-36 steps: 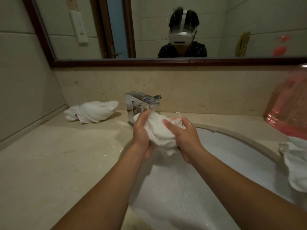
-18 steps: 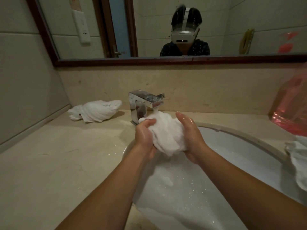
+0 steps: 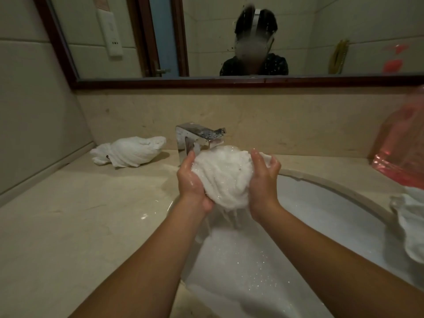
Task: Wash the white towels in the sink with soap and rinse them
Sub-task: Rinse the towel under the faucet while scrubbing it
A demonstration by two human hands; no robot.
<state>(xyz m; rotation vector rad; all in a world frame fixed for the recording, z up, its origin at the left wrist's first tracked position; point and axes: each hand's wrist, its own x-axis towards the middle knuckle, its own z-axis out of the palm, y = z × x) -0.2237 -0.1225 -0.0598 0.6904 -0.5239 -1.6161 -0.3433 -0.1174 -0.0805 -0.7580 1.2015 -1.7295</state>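
A bunched, wet white towel (image 3: 224, 175) sits between both my hands, just under the spout of the chrome faucet (image 3: 197, 138) and above the white sink (image 3: 321, 203). My left hand (image 3: 191, 182) cups its left side with fingers curled around it. My right hand (image 3: 263, 180) grips its right side, fingers wrapped over the top. Water streams from the towel's bottom into the basin. A second white towel (image 3: 130, 151) lies twisted on the counter at the back left. A third white towel (image 3: 410, 221) hangs over the sink's right rim.
A pink translucent soap bottle (image 3: 401, 145) stands at the right on the beige stone counter (image 3: 80, 214). A framed mirror (image 3: 229, 81) runs along the wall behind the faucet. The basin holds foamy water.
My hands have shifted from rubbing the towel to holding it by both sides, slightly higher under the spout. Water now pours from its bottom.
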